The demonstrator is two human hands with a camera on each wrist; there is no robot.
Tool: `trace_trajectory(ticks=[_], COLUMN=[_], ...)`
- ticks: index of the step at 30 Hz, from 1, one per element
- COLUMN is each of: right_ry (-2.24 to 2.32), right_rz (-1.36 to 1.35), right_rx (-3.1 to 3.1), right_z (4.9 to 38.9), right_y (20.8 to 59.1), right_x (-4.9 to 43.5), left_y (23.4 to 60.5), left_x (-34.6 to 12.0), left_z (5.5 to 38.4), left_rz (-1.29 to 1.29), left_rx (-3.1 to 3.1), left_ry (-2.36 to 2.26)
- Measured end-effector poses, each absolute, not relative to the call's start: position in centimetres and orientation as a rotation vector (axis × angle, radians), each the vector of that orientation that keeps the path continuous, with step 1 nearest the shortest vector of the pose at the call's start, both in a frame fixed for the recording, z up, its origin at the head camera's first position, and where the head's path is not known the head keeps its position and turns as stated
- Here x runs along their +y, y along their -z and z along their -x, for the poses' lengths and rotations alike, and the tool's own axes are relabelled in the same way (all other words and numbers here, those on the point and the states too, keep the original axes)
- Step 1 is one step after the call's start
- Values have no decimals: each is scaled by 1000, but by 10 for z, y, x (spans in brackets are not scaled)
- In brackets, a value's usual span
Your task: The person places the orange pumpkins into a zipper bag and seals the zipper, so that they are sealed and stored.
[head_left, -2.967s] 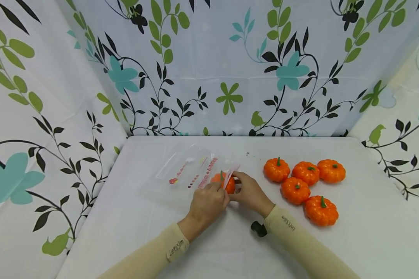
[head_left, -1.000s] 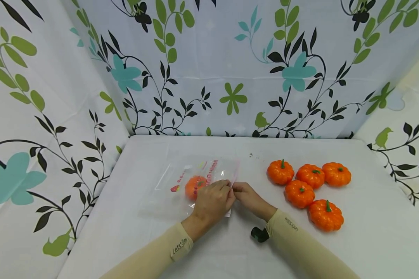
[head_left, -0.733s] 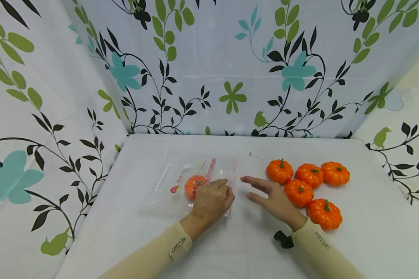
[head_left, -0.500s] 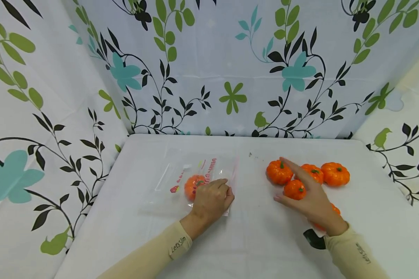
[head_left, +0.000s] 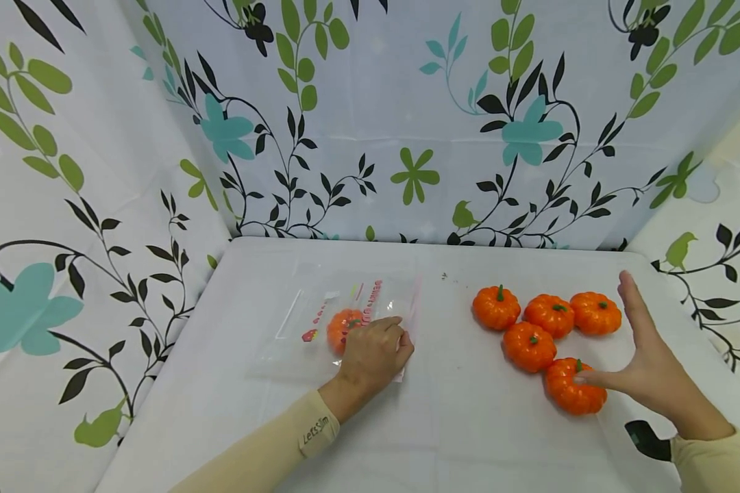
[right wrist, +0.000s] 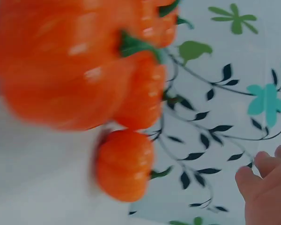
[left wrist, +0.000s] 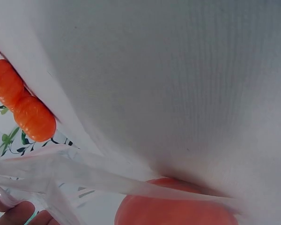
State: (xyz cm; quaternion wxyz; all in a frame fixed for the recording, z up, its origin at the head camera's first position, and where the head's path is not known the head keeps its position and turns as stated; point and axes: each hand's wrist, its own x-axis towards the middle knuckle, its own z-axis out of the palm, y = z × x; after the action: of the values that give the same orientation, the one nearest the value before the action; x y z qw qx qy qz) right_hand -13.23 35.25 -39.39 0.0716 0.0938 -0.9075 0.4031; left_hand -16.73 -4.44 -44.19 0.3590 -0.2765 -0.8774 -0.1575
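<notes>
A clear plastic bag with red print lies on the left half of the table, one small orange toy pumpkin inside it. My left hand pinches the bag's right edge; in the left wrist view its fingertips hold the film beside the bagged pumpkin. At the right, my right hand is spread wide with nothing in it. Its thumb overlaps the nearest loose pumpkin, which fills much of the right wrist view, while the fingers there stand apart from it.
More loose pumpkins sit in a cluster behind the nearest one, with green stems. A white cloth covers the table. Behind it hangs a leaf-patterned curtain. A dark wrist camera sits at the right sleeve.
The pumpkin in the bag has slid left, deeper inside. My right hand has let go of the bag edge and swung right past the loose pumpkins, spreading open; the left has stayed.
</notes>
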Motion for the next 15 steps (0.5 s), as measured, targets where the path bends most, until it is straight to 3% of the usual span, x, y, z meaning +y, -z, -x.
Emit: trace_trajectory(ticks=[15], right_ry=[-1018], right_rz=[-210], right_rx=[-3190], right_z=[116], right_y=[452], right_x=[377], left_y=[442], left_x=[-42], left_z=[168], left_rz=[685], left_rx=[-2282], left_ry=[393])
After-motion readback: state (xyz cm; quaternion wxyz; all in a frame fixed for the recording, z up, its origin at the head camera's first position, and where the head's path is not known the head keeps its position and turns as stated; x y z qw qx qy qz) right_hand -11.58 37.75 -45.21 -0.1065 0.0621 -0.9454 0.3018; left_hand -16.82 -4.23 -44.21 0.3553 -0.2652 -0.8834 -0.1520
